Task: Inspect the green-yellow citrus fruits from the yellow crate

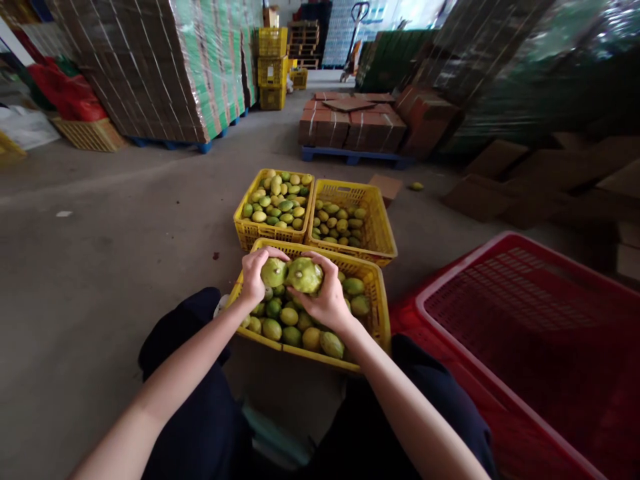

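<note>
Over the nearest yellow crate (320,357), I hold two green-yellow lemons side by side, their stem ends facing me. My left hand (255,275) is closed around the smaller lemon (274,273). In my right hand (327,297) is a larger, bumpy lemon (306,275), gripped between thumb and fingers. The two fruits seem to touch or nearly touch. Below them, many green and yellow lemons (291,335) lie in the crate, partly hidden by my hands.
Behind stand a fuller yellow crate (247,232) of lemons and a less full one (383,223). A red crate (470,283) is close on my right. Farther off are cartons (325,127) on a blue pallet, wrapped stacks (150,67) and a loose fruit (416,187) on the floor.
</note>
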`<state>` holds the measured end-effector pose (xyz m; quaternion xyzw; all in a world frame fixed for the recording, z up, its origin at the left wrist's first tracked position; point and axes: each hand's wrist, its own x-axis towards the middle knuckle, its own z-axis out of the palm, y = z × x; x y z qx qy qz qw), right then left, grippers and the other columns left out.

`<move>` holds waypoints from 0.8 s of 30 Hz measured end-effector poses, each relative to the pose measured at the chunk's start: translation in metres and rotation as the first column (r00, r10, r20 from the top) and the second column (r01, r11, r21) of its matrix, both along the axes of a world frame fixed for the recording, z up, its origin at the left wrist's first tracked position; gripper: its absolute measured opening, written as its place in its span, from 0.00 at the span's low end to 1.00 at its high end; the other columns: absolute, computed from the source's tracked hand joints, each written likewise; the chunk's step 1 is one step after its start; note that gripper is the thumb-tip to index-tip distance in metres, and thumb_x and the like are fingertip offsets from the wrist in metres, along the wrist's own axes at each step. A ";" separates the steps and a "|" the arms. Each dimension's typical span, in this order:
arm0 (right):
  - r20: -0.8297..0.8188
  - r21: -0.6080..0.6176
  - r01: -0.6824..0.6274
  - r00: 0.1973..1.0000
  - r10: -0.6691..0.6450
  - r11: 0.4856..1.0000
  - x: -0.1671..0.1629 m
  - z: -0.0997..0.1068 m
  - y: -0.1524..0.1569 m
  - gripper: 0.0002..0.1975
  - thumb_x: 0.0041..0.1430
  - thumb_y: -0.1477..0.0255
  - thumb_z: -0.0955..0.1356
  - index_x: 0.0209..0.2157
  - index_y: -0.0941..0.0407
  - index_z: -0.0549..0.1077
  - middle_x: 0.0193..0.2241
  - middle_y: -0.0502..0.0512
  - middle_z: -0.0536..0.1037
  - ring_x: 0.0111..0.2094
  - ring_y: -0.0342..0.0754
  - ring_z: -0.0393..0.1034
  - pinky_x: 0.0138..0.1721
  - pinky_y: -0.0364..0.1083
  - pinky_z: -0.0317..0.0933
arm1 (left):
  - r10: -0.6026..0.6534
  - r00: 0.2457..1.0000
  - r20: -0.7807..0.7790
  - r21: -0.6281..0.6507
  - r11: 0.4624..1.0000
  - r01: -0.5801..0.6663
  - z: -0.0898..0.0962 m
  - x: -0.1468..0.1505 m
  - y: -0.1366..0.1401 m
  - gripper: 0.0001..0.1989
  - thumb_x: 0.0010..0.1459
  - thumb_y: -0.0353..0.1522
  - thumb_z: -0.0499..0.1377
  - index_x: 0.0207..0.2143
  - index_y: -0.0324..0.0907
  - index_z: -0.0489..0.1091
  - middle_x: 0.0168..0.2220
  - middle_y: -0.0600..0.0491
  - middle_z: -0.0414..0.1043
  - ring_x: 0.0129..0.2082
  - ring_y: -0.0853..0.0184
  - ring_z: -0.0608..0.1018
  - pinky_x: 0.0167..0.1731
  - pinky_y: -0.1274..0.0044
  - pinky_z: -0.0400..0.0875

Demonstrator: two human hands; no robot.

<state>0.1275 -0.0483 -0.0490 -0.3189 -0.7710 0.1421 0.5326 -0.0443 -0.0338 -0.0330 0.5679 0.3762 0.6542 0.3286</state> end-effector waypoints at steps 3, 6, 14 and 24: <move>-0.006 -0.012 0.018 1.000 -0.018 1.000 -0.001 -0.002 -0.001 0.35 0.55 0.71 0.74 0.59 0.48 0.54 0.54 0.62 0.71 0.54 0.58 0.70 0.54 0.62 0.68 | -0.021 0.999 -0.029 0.019 1.000 0.021 0.003 -0.002 -0.001 0.24 0.65 0.44 0.49 0.26 0.45 0.80 0.29 0.51 0.80 0.34 0.60 0.79 0.41 0.69 0.72; -0.018 -0.024 0.037 0.999 -0.037 0.999 -0.002 -0.005 -0.002 0.36 0.55 0.70 0.75 0.58 0.48 0.54 0.54 0.62 0.71 0.55 0.58 0.70 0.55 0.62 0.68 | -0.029 0.999 -0.022 0.014 0.999 0.029 0.005 -0.002 -0.001 0.23 0.65 0.44 0.52 0.26 0.45 0.80 0.29 0.51 0.80 0.33 0.60 0.79 0.41 0.69 0.71; -0.056 -0.068 0.050 0.997 -0.053 0.996 -0.002 -0.009 0.000 0.36 0.54 0.70 0.75 0.58 0.49 0.54 0.55 0.63 0.70 0.55 0.58 0.70 0.55 0.61 0.67 | -0.042 0.998 0.056 -0.081 0.996 0.046 0.009 0.000 0.001 0.20 0.62 0.43 0.55 0.26 0.44 0.81 0.30 0.49 0.80 0.34 0.59 0.80 0.41 0.70 0.71; -0.146 -0.221 0.055 0.985 -0.089 0.974 -0.005 -0.009 0.000 0.37 0.48 0.69 0.78 0.55 0.50 0.58 0.53 0.61 0.72 0.54 0.57 0.71 0.57 0.60 0.66 | -0.048 0.971 0.233 -0.272 0.956 0.113 0.010 0.005 0.008 0.14 0.55 0.39 0.59 0.24 0.45 0.80 0.28 0.50 0.81 0.35 0.58 0.81 0.43 0.70 0.74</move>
